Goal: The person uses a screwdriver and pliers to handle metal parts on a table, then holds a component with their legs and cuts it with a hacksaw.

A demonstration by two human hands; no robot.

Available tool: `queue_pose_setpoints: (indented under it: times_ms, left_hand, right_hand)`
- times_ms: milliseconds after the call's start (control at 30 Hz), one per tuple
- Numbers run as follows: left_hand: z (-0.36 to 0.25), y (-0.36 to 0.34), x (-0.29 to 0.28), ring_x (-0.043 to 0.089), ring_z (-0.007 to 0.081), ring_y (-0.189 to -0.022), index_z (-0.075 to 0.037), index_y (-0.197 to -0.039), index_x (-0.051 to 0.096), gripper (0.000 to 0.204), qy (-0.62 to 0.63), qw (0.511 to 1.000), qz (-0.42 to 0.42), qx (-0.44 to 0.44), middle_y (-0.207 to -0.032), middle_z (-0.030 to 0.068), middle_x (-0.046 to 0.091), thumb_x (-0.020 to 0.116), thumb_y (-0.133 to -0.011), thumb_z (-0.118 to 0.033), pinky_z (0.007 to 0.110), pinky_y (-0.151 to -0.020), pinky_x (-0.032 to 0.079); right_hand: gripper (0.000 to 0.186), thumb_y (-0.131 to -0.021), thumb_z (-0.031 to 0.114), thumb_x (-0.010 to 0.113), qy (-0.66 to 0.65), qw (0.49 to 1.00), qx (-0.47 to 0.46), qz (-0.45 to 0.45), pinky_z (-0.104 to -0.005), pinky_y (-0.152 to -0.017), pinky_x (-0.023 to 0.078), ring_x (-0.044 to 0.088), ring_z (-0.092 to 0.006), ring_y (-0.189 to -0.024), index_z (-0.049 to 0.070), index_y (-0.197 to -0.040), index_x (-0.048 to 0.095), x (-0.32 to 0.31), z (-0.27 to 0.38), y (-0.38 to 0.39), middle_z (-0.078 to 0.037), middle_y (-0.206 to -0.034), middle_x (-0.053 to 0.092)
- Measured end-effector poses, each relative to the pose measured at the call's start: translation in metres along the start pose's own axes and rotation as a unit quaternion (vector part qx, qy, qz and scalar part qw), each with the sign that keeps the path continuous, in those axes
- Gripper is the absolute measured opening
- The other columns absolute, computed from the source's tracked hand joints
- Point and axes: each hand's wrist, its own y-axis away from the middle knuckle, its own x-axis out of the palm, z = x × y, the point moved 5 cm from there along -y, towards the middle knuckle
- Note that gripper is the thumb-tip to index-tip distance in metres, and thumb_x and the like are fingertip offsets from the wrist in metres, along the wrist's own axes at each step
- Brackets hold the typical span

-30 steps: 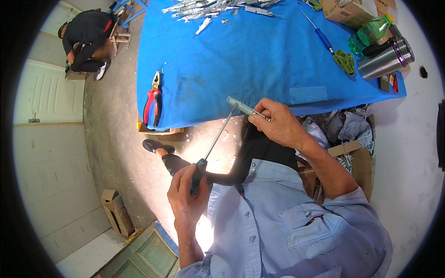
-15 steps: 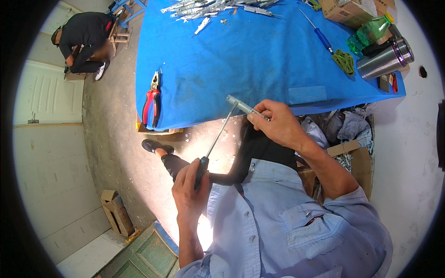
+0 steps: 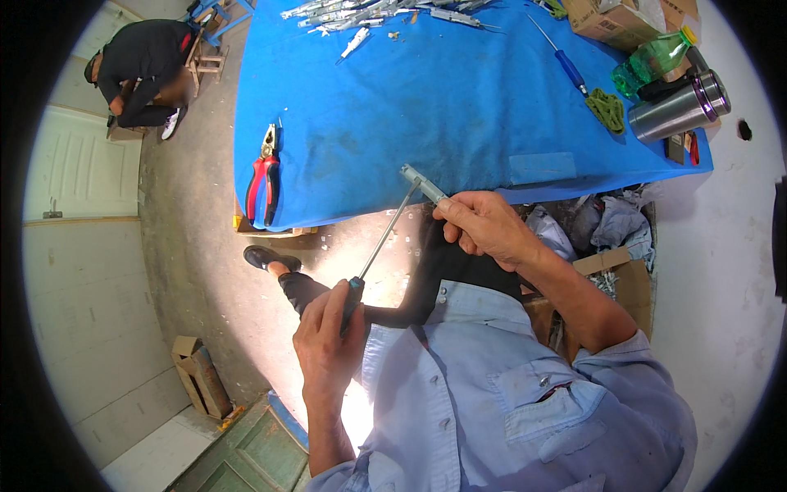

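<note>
Blue tabletop point(image 3: 369, 107), left fingers point(image 3: 333, 307) around screwdriver point(image 3: 354, 293), right fingers point(image 3: 459, 215) clasping grey tube point(image 3: 423, 183), grip shifted

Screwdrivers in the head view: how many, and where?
2. A dark-handled screwdriver in the left hand, and a blue-handled screwdriver lying on the blue cloth, beside the green rag. More could be hidden under the pile of parts.

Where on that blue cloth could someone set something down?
The widest free patch is the middle of the cloth, bordered by the pliers on the left, the metal pile beyond and the blue screwdriver on the right; the right hand is by its near edge. Crowded: the right end, with rag, flask, bottle and carton.
</note>
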Motion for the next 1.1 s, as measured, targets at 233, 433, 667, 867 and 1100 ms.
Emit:
queue_pose_setpoints:
  times_ms: [233,433,667,867,1100]
  left_hand:
    - [-0.004,-0.007,-0.009,0.079,0.0309,-0.095,-0.002,-0.130,0.072,0.047,-0.019,1.000,0.012,0.015,-0.110,0.0172,0.076,0.083,-0.085,0.004,0.039,-0.079,0.064]
    - [-0.006,-0.015,-0.025,0.078,0.0295,-0.092,-0.003,-0.130,0.073,0.048,-0.053,0.997,0.029,0.038,-0.111,0.0169,0.077,0.083,-0.085,0.004,0.038,-0.076,0.063]
    - [-0.006,-0.025,-0.033,0.078,0.0295,-0.088,-0.003,-0.130,0.072,0.048,-0.080,0.993,0.040,0.074,-0.109,0.0162,0.077,0.084,-0.084,0.003,0.038,-0.073,0.062]
    - [0.007,-0.025,-0.026,0.078,0.0302,-0.083,-0.005,-0.132,0.071,0.048,0.003,0.997,0.079,0.005,-0.105,0.0159,0.077,0.085,-0.086,0.000,0.038,-0.071,0.061]
    - [0.011,-0.031,-0.020,0.077,0.0278,-0.084,-0.007,-0.136,0.070,0.054,-0.062,0.993,0.075,0.066,-0.102,0.0114,0.077,0.086,-0.085,-0.003,0.037,-0.069,0.061]
  right_hand:
    - [0.044,-0.116,0.039,0.054,-0.187,0.979,0.026,0.080,-0.0200,-0.043,0.032,0.048,-0.0044,-0.058,-0.003,-0.119,0.065,0.008,-0.016,-0.011,-0.002,-0.084,0.060]
    - [0.046,-0.116,0.040,0.054,-0.080,0.995,-0.017,0.059,-0.0195,-0.045,0.031,0.043,-0.0026,-0.059,-0.004,-0.117,0.065,0.009,-0.012,-0.011,0.002,-0.080,0.052]
    - [0.044,-0.110,0.033,0.057,0.044,0.994,-0.095,-0.011,-0.0335,-0.068,0.047,0.058,-0.0143,-0.075,-0.006,-0.101,0.074,0.006,-0.004,-0.009,-0.007,-0.081,0.065]
    - [0.044,-0.110,0.032,0.056,0.094,0.989,-0.116,-0.011,-0.0355,-0.072,0.049,0.059,-0.0162,-0.077,-0.007,-0.100,0.073,0.005,-0.001,-0.010,-0.010,-0.077,0.064]
    - [0.045,-0.111,0.032,0.055,0.114,0.988,-0.106,-0.011,-0.0363,-0.066,0.047,0.057,-0.0158,-0.070,-0.006,-0.097,0.073,0.004,0.001,-0.011,-0.008,-0.074,0.063]
